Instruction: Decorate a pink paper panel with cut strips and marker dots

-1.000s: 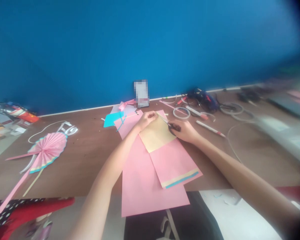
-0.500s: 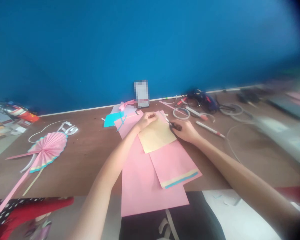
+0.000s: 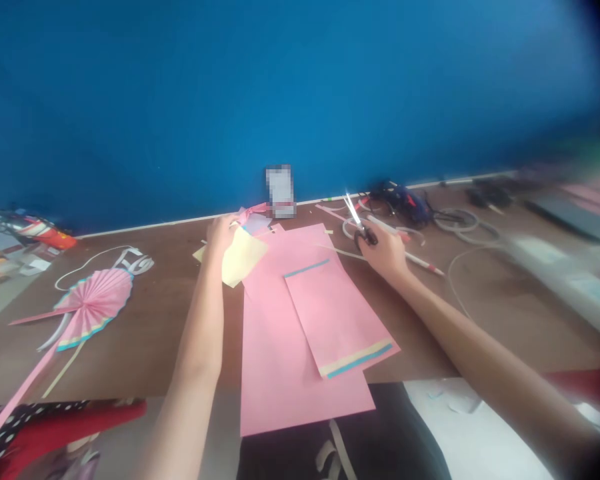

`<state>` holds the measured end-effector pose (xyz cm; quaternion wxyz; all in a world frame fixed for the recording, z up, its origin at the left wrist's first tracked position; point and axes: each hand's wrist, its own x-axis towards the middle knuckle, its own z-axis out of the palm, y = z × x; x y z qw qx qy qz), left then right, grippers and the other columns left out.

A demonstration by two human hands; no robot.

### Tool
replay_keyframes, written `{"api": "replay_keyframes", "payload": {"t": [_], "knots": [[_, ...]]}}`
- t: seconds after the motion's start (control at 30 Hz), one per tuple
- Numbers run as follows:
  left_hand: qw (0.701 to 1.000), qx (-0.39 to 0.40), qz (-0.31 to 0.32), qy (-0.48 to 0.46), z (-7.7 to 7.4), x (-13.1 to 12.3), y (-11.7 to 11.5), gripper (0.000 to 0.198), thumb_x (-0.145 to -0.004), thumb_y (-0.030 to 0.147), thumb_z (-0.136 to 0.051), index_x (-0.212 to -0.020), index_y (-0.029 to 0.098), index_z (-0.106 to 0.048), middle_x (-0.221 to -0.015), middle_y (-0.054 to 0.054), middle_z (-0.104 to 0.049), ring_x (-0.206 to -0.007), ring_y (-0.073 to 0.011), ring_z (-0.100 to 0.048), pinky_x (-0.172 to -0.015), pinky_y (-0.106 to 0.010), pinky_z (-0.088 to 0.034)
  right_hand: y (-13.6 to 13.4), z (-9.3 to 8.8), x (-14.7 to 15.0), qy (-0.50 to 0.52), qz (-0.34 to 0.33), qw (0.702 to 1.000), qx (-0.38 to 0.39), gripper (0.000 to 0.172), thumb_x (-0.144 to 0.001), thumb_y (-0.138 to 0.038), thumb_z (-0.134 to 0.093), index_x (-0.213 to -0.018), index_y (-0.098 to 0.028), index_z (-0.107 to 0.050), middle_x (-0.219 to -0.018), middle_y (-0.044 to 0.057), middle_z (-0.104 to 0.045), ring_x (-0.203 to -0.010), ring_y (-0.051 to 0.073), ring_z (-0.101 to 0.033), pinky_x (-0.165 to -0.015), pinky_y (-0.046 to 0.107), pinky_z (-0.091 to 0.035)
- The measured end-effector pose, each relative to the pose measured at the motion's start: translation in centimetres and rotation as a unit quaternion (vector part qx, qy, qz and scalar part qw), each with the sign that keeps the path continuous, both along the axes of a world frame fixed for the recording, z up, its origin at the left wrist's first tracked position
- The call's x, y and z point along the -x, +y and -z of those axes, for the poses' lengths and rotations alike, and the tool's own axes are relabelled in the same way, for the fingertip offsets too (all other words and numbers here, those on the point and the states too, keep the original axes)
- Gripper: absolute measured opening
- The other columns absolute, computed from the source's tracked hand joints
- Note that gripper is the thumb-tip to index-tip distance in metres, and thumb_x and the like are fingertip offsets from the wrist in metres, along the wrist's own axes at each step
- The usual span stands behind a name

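My left hand [image 3: 223, 233] is closed on a yellow sheet of paper [image 3: 245, 257] at the back left of the papers; its fingertips are partly hidden. My right hand [image 3: 387, 253] grips black-handled scissors [image 3: 364, 233], their blades slightly apart and pointing up toward the wall. A thin pale yellow strip [image 3: 347, 253] lies by the right hand. Between my hands, a smaller pink sheet [image 3: 337, 313] with a blue strip along its far edge and yellow and blue strips along its near edge rests on larger pink paper [image 3: 275, 373], which overhangs the table's front edge.
A pleated pink fan [image 3: 97, 300] with yellow and blue edging lies at left. A phone-like device [image 3: 280, 192] leans against the blue wall. Behind my right hand are a tape ring, a white pen [image 3: 425, 265] and a dark pouch [image 3: 405, 200]. Cables lie at right.
My left hand has carried the yellow sheet left, off the smaller pink sheet, uncovering its far blue strip. My right hand has moved slightly right with the scissors, which now point up, away from the paper.
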<state>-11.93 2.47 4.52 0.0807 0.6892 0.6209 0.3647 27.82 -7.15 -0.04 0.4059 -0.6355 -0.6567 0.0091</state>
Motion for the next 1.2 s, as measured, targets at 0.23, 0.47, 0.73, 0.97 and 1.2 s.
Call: {"api": "replay_keyframes", "payload": {"t": [0.23,0.47,0.73,0.97,1.2], "knots": [[0.997,-0.054,0.045,-0.025,1.5,-8.4,0.0,0.021,-0.087,0.013,-0.046,-0.088,0.016,-0.066,-0.097,-0.007,-0.066,-0.095,-0.0206,-0.056,-0.090,-0.035,-0.042,0.8,0.9,-1.2,-0.098,0.047,0.994,-0.002,0.056,-0.082,-0.033,-0.053,-0.135,-0.015,-0.050,-0.115,0.017,-0.061,-0.106,0.035,-0.052,-0.090,0.047,-0.043],[0.919,-0.010,0.372,0.130,4.5,-19.2,-5.1,0.029,-0.095,0.028,-0.042,-0.105,0.020,-0.068,-0.113,-0.010,-0.063,-0.110,-0.0230,-0.054,-0.095,-0.038,-0.041,1.3,1.4,-2.3,-0.093,0.033,0.995,0.000,0.056,-0.082,-0.023,-0.047,-0.136,-0.009,-0.042,-0.120,0.021,-0.059,-0.107,0.035,-0.052,-0.090,0.046,-0.041],[0.929,-0.033,0.331,0.164,5.4,-19.1,-5.6,0.023,-0.093,0.025,-0.046,-0.100,0.018,-0.068,-0.102,-0.009,-0.061,-0.101,-0.0233,-0.053,-0.089,-0.038,-0.042,0.3,0.0,-1.3,-0.051,0.068,0.996,0.032,0.040,-0.082,-0.028,-0.052,-0.121,-0.020,-0.057,-0.095,0.013,-0.071,-0.079,0.030,-0.063,-0.067,0.036,-0.043],[0.936,-0.052,0.305,0.166,6.0,-19.4,-5.7,0.015,-0.091,0.023,-0.049,-0.097,0.017,-0.062,-0.105,-0.010,-0.058,-0.100,-0.0242,-0.049,-0.087,-0.037,-0.041,0.8,0.9,-1.1,-0.004,0.024,0.999,0.036,0.035,-0.078,-0.029,-0.057,-0.112,-0.022,-0.065,-0.089,0.009,-0.072,-0.080,0.028,-0.064,-0.069,0.037,-0.047],[0.939,-0.023,0.301,0.168,6.7,-19.4,-5.2,0.017,-0.093,0.024,-0.046,-0.104,0.017,-0.057,-0.108,-0.010,-0.058,-0.101,-0.0243,-0.049,-0.087,-0.037,-0.040,1.2,1.2,-1.3,0.083,0.004,0.997,0.010,0.036,-0.074,-0.029,-0.058,-0.107,-0.017,-0.066,-0.078,0.007,-0.069,-0.072,0.024,-0.063,-0.071,0.036,-0.049]]}}
